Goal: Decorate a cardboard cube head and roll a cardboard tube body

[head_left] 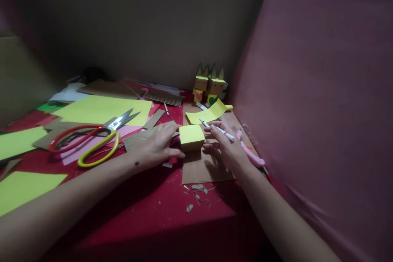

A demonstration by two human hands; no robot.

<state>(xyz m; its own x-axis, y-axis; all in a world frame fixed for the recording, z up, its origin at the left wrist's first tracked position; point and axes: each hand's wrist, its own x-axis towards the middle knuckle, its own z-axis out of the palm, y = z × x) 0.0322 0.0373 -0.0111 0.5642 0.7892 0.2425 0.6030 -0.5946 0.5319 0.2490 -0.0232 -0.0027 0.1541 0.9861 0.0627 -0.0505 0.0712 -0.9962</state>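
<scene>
A small cardboard box (192,144) with a yellow top sits between my hands on a flat cardboard sheet (196,170). My left hand (162,141) is at the box's left side, fingers near its back edge and thumb at the lower front corner. From the other side, my right hand (225,147) holds a slim white marker (217,129), which slants across the fingers. Its fingertips reach the right face of the box. Just behind lies a curled strip of yellow paper (208,113), and a second white marker (201,106) lies beyond it.
Large scissors (115,124) with red and yellow handles lie on the left over yellow paper (101,108) and cardboard scraps. Two cardboard figures (208,84) with pointed ears stand at the back. A pink-handled tool (252,155) lies by the right wall; paper bits (198,188) litter the red tabletop.
</scene>
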